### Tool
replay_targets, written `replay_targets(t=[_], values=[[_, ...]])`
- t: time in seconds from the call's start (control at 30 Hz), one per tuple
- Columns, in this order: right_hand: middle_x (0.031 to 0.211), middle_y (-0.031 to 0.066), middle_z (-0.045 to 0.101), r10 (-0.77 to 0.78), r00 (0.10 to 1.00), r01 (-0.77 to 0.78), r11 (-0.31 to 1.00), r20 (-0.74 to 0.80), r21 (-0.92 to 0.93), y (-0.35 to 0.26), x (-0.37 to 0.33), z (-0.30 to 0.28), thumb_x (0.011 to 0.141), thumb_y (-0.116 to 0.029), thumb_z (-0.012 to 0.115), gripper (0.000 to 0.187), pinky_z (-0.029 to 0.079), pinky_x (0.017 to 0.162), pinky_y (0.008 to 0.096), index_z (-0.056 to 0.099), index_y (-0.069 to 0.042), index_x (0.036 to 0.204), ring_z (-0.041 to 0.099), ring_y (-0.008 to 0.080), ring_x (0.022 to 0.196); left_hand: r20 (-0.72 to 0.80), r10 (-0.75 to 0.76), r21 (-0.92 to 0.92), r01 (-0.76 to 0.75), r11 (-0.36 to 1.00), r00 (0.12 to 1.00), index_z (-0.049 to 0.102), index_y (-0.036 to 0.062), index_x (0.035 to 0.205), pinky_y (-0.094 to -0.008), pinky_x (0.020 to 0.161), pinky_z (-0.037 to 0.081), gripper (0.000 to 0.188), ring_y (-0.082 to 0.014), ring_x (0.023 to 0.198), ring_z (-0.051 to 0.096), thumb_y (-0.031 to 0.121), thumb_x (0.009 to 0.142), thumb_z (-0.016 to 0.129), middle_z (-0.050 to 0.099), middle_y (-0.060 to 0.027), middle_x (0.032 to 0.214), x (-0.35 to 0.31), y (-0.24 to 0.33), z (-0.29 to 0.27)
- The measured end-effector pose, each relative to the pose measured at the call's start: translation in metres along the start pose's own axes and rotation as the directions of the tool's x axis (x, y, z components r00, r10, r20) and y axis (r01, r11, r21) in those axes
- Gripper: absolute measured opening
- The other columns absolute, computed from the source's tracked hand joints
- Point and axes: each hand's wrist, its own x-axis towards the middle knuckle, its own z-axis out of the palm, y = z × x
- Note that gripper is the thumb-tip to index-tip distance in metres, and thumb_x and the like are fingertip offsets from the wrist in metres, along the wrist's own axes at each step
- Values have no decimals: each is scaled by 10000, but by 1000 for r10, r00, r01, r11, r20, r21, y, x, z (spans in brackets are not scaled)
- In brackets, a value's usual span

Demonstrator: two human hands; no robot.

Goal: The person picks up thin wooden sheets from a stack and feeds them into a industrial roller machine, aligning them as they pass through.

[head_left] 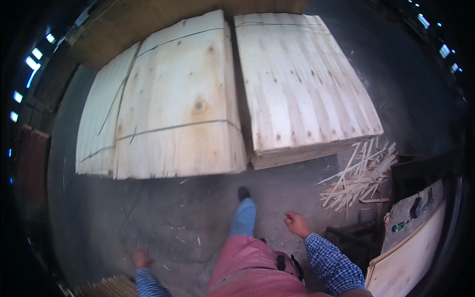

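My right hand (298, 224) hangs out over the floor with its fingers curled in, and nothing shows in it. The nearest thing to it is a heap of thin wood strips (358, 179), lying apart from it on the floor. Low on the left, my left hand (141, 256) is smeared by motion, so its fingers cannot be made out. Ahead lie stacks of pale wood veneer sheets: a strapped middle stack (178, 99), a narrower left stack (99, 119) against it, and a right stack (302, 84) across a narrow gap. Neither hand touches them.
One foot (243, 193) is forward on the grey floor (198, 208), near the stacks. A board-topped stand (415, 218) with a small green-and-black tool (400, 226) is at the right. Behind the stacks runs a brown panel (163, 14). More sheet edges (106, 287) show at bottom left.
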Motion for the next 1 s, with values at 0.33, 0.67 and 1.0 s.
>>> replay_targets(t=[0.33,0.67,1.0], values=[[770,23,603,613,788,-132,242,-46,961,-7,267,-77,879,-136,645,139,427,522,285,657,-24,960,567,123,660,259,705,-966,182,184,660,546,26,1348,-309,920,516,422,-184,1116,626,176,964,640,637,-82,1267,88,458,-182],[1038,113,717,-14,999,21,988,-48,151,30,306,-136,916,-166,641,238,568,833,350,623,-23,1105,703,278,923,374,236,-921,329,211,897,612,2,1260,-409,825,552,413,-284,944,663,272,950,647,693,-121,1092,175,499,-188],[1211,135,667,113,950,-193,-525,292,829,-52,265,-272,1002,-281,593,355,580,841,360,566,-35,1257,674,241,1058,215,644,-697,577,-426,734,451,57,1442,-522,1075,431,559,-366,1221,576,424,1023,484,586,-156,1362,221,709,-312]])
